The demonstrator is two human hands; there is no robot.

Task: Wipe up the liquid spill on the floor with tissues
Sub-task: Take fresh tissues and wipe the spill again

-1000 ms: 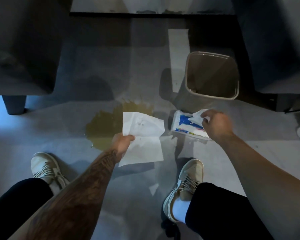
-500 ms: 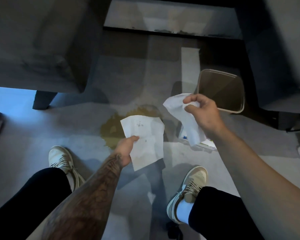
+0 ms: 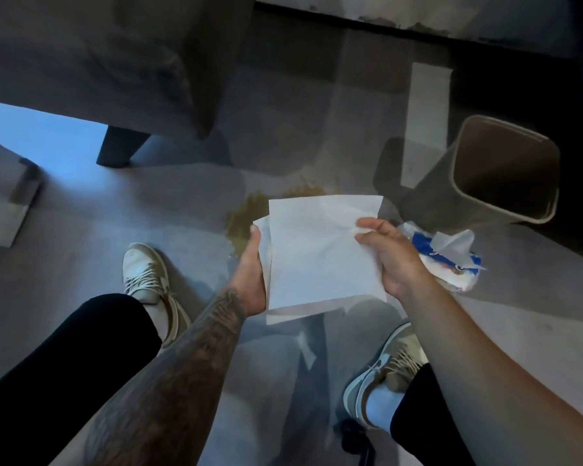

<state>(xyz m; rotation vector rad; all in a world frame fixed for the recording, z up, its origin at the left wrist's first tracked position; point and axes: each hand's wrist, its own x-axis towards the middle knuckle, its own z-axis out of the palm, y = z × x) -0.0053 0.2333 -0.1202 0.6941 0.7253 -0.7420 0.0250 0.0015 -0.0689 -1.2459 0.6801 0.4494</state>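
Two white tissues [image 3: 317, 253] are stacked flat in the air over the floor, between my hands. My left hand [image 3: 251, 280] holds the stack along its left edge. My right hand [image 3: 387, 253] pinches the upper tissue at its right edge. Behind the tissues a yellow-brown spill [image 3: 246, 213] lies on the grey floor, partly hidden by them. A blue and white tissue pack [image 3: 448, 260] lies on the floor to the right of my right hand, one tissue sticking out of its top.
An open grey bin [image 3: 505, 169] stands at the right, behind the pack. A dark sofa [image 3: 115, 68] on a leg fills the upper left. My two shoes [image 3: 148, 284] rest on the floor either side of my arms. A small paper scrap [image 3: 305, 351] lies between them.
My right hand has pulled a tissue free of the pack and brought it left onto the tissue in my left hand. Both hands now hold the stack together.
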